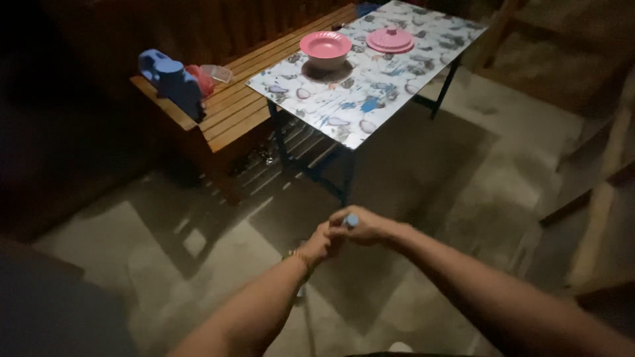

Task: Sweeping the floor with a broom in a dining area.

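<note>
Pale blue and rounded, a small plastic handle tip (351,220) pokes from my clenched right hand (366,228). Just below it, my left hand (322,244) grips too, both arms outstretched above rough concrete floor (198,264), near a glossy patterned table (370,86).

No labels, signs or screens show in the dim head view; the one thing that could pass for a package is a small clear plastic container (217,73), low and squarish, lying on the wooden slatted bench (231,112) near its end, just beside a red object (200,79) and close to the table's near-left corner; whether it holds anything cannot be told.
</note>
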